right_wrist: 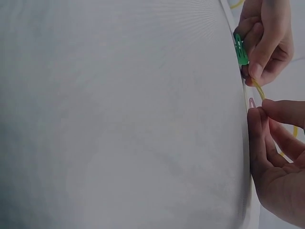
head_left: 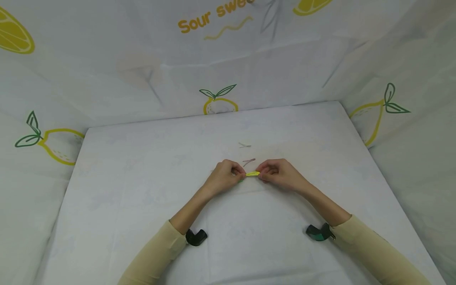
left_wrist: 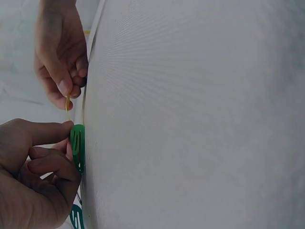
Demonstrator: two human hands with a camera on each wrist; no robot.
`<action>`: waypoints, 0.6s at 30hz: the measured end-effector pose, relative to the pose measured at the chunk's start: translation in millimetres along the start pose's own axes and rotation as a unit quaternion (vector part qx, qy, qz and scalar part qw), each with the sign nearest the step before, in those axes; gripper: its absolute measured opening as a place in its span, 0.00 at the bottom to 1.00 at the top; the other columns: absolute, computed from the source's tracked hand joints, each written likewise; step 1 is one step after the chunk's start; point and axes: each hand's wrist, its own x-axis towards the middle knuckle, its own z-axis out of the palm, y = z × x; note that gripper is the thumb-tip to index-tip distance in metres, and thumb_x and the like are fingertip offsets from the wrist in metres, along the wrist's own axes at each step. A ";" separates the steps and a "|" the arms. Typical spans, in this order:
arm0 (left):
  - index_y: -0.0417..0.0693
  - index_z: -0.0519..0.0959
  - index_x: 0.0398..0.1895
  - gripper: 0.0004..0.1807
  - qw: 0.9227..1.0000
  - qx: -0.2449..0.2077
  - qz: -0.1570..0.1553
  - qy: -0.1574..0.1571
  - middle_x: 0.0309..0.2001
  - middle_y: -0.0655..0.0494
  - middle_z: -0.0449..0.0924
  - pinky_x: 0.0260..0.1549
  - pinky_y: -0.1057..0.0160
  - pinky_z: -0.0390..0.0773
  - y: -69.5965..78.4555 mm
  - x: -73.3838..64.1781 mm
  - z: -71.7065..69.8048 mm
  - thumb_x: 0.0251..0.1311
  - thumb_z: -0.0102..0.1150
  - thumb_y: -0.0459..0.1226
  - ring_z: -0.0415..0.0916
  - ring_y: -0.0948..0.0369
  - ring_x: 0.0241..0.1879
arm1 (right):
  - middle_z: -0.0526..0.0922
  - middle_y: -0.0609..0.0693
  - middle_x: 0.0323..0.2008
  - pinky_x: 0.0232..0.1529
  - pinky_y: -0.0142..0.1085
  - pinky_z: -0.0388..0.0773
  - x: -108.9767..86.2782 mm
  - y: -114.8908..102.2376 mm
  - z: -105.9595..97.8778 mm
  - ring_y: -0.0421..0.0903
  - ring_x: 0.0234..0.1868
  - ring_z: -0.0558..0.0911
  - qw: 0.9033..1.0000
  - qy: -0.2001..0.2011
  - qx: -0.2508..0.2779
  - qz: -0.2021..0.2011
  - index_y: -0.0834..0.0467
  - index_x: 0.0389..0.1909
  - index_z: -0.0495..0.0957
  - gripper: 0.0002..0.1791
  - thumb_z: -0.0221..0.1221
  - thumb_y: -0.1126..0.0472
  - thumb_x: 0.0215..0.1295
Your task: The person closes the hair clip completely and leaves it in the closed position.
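A yellow snap hair clip [head_left: 253, 173] is stretched between both hands, one end with each. My left hand [head_left: 228, 174] pinches its left end between thumb and fingertip. At the other end, the right hand [head_left: 278, 172] pinches it the same way, other fingers curled beneath. In the right wrist view the yellow clip [right_wrist: 258, 88] looks slightly bowed. A green snap clip [left_wrist: 77, 148] sits right at the left hand's fingers, mostly hidden under them in the head view. Just beyond the hands lies a pinkish clip [head_left: 249, 161], its two parts spread in a V.
Farther back on the white-covered table [head_left: 142, 178] rests another thin spread clip [head_left: 244, 145]. A teal clip [left_wrist: 76, 217] shows at the lower edge of the left wrist view. White lemon-print cloth [head_left: 124, 87] walls the back and sides. Dark wrist devices [head_left: 196, 237] hang by both sleeves.
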 end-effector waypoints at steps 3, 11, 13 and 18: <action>0.43 0.90 0.38 0.05 1.000 0.006 0.001 -0.001 0.34 0.52 0.90 0.40 0.67 0.76 0.6 0.2 0.2 0.70 0.68 0.34 0.80 0.64 0.35 | 0.90 0.53 0.35 0.39 0.29 0.82 0.0 1.1 0.3 0.42 0.33 0.87 1.000 0.002 0.000 -0.001 0.59 0.49 0.89 0.08 0.69 0.63 0.71; 0.43 0.90 0.38 0.05 1.000 0.014 0.008 0.000 0.35 0.51 0.91 0.41 0.66 0.78 1.2 0.2 0.9 0.70 0.68 0.34 0.82 0.64 0.35 | 0.90 0.53 0.35 0.40 0.29 0.82 -1.2 3.1 0.1 0.43 0.33 0.86 1.000 0.006 0.001 -0.006 0.58 0.48 0.89 0.08 0.69 0.63 0.71; 0.43 0.90 0.38 0.05 1.000 0.012 0.005 0.000 0.35 0.52 0.91 0.41 0.66 0.78 1.1 0.3 1.1 0.70 0.68 0.34 0.81 0.64 0.35 | 0.89 0.53 0.35 0.40 0.28 0.82 -1.2 2.8 0.2 0.43 0.33 0.86 1.000 0.004 0.002 -0.008 0.59 0.48 0.89 0.08 0.69 0.63 0.71; 0.43 0.90 0.38 0.05 1.000 0.009 0.002 -0.002 0.34 0.52 0.91 0.40 0.67 0.77 1.3 0.5 1.1 0.70 0.68 0.34 0.81 0.64 0.34 | 0.89 0.52 0.35 0.40 0.28 0.82 -1.5 0.0 0.1 0.43 0.34 0.86 1.000 0.001 0.000 -0.005 0.58 0.48 0.89 0.08 0.69 0.63 0.72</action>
